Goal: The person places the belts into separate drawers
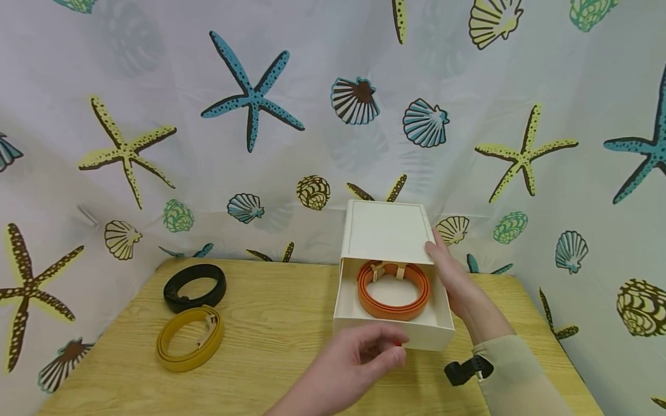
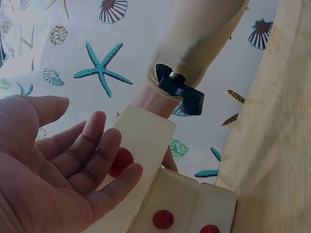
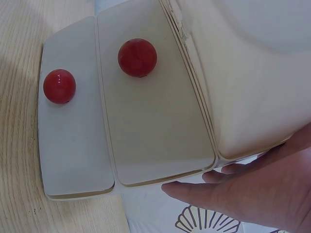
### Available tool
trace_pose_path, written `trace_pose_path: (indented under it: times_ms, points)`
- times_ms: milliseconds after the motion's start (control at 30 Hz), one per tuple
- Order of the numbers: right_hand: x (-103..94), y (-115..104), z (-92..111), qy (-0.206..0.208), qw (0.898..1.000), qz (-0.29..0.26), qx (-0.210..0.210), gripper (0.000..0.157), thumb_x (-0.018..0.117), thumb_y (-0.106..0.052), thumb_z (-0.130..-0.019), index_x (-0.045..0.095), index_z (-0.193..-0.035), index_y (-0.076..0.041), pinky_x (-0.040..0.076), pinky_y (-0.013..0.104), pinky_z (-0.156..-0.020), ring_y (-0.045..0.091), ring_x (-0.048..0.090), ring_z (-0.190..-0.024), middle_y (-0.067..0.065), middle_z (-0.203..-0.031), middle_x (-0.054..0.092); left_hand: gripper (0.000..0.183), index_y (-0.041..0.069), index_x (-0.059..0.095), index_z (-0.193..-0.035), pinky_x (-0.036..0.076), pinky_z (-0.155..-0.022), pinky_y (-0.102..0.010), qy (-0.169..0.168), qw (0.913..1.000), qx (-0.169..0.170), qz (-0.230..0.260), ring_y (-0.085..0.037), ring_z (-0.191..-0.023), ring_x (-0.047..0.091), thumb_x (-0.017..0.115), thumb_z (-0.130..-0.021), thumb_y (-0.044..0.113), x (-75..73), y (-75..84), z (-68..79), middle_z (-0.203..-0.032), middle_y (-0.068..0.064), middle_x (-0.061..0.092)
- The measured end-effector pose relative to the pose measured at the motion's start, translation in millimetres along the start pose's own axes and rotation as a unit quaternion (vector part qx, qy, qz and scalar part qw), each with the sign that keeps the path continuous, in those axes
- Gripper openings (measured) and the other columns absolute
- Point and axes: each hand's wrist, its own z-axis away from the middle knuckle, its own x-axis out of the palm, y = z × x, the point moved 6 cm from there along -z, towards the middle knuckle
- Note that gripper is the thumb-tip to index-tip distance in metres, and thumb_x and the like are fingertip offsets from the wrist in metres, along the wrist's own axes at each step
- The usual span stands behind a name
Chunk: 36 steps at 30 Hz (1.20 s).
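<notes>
A small white drawer cabinet [image 1: 387, 228] stands on the table with its top drawer [image 1: 343, 297] pulled out. Inside the drawer lies a coiled orange belt [image 1: 392, 309] with a pale buckle. My left hand [image 1: 351, 364] is just in front of the drawer front, fingers loosely bent and thumb apart; in the left wrist view its fingers partly cover the drawer's red knob [image 2: 123, 162]. My right hand [image 1: 455, 280] rests along the cabinet's right side, fingers extended. In the right wrist view, a middle drawer [image 3: 155, 116] and a bottom drawer [image 3: 75, 141] are closed, each with a red knob.
On the table's left side, a coiled black belt [image 1: 221, 283] lies behind a coiled yellow belt [image 1: 182, 362], the two close together. A white curtain [image 1: 291, 156] printed with starfish and shells hangs behind and beside the wooden table [image 1: 270, 318]. A black wrist camera [image 1: 463, 370] sits on the right sleeve.
</notes>
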Motion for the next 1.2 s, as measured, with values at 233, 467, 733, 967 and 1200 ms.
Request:
trace_pose_path:
  times_ms: [233, 467, 733, 967, 1200]
  points:
    - [-0.8, 0, 1, -0.001, 1.0, -0.002, -0.005, 0.069, 0.028, -0.052, -0.119, -0.015, -0.174, -0.045, 0.017, 0.077, -0.125, 0.043, 0.002, -0.167, 0.006, -0.184, -0.013, 0.018, 0.012, 0.079, -0.124, 0.058, -0.091, -0.028, -0.017, 0.9988, -0.026, 0.038, -0.015, -0.099, 0.074, 0.071, -0.111, 0.022, 4.9, -16.3, 1.0, -0.101, 0.002, 0.078]
    - [-0.5, 0, 1, -0.002, 1.0, 0.0, -0.004, 0.069, 0.027, -0.053, -0.119, -0.015, -0.174, -0.046, 0.017, 0.078, -0.125, 0.043, 0.001, -0.167, 0.006, -0.184, -0.014, 0.019, 0.013, 0.079, -0.122, 0.059, -0.091, -0.031, -0.015, 0.9976, -0.05, 0.046, -0.017, -0.096, 0.075, 0.068, -0.113, 0.026, 7.7, -27.5, 2.1, -0.096, 0.0, 0.078]
    - [0.4, -1, 1, -0.002, 1.0, 0.001, -0.003, 0.069, 0.026, -0.053, -0.119, -0.015, -0.174, -0.046, 0.015, 0.08, -0.124, 0.044, 0.0, -0.167, 0.006, -0.184, -0.014, 0.018, 0.014, 0.08, -0.111, 0.059, -0.09, -0.036, -0.013, 0.9967, -0.072, 0.037, -0.017, -0.092, 0.075, 0.068, -0.113, 0.027, 9.9, -36.1, 4.2, -0.091, -0.001, 0.079]
    - [0.0, 0, 1, -0.002, 1.0, 0.0, -0.003, 0.069, 0.027, -0.053, -0.119, -0.015, -0.173, -0.046, 0.015, 0.079, -0.124, 0.044, 0.0, -0.167, 0.006, -0.184, -0.014, 0.022, 0.014, 0.081, -0.113, 0.058, -0.094, -0.043, -0.016, 0.9933, -0.108, 0.038, -0.019, -0.094, 0.073, 0.067, -0.113, 0.031, 10.7, -44.8, 3.2, -0.094, -0.001, 0.079]
    - [0.2, 0, 2, 0.001, 1.0, 0.003, -0.001, 0.069, 0.027, -0.053, -0.119, -0.015, -0.174, -0.046, 0.015, 0.08, -0.124, 0.045, 0.0, -0.167, 0.007, -0.184, -0.014, 0.025, 0.013, 0.082, -0.116, 0.058, -0.096, -0.045, -0.013, 0.9924, -0.114, 0.045, -0.02, -0.093, 0.074, 0.065, -0.114, 0.032, 12.4, -51.8, 3.6, -0.095, -0.003, 0.081]
